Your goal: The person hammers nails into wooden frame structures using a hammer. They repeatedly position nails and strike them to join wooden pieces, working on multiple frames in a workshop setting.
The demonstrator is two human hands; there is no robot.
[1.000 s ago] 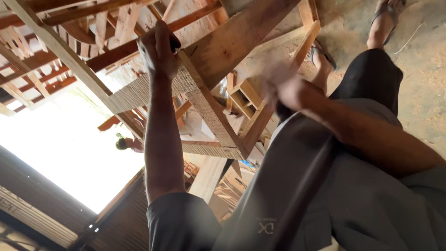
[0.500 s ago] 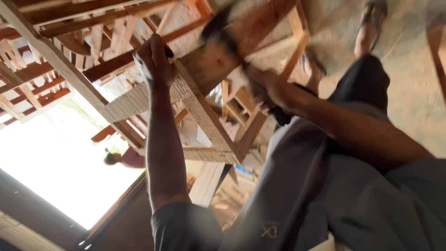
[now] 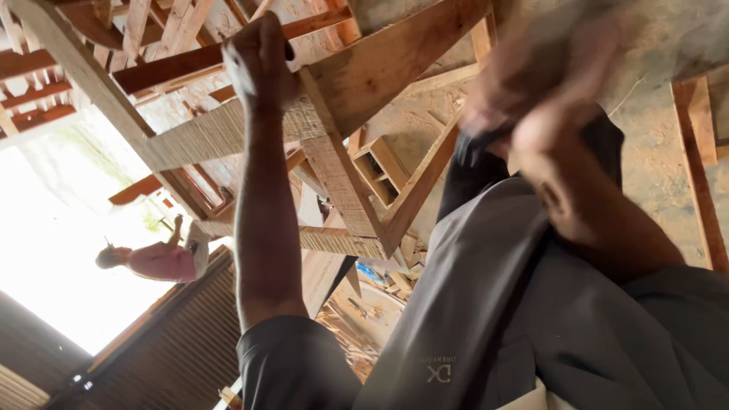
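My left hand (image 3: 258,61) is closed around a bar of a rough wooden frame (image 3: 342,175), at the point where a wide plank (image 3: 395,61) crosses it. The arm stretches straight out from a dark sleeve. My right hand (image 3: 543,91) is raised to the right of the plank, clear of the wood. It is so blurred by motion that I cannot tell its fingers or anything it may hold. My dark trouser leg (image 3: 486,288) fills the space below it.
More wooden frames (image 3: 45,76) are stacked at the upper left. A small open wooden box (image 3: 377,163) lies on the dusty floor beyond the frame. A wooden beam (image 3: 695,159) lies at the right. A person in a pink top (image 3: 156,262) stands in the bright opening.
My right hand was down at the plank with something dark half a second ago and has swung up and to the right. My left hand has kept its grip on the frame.
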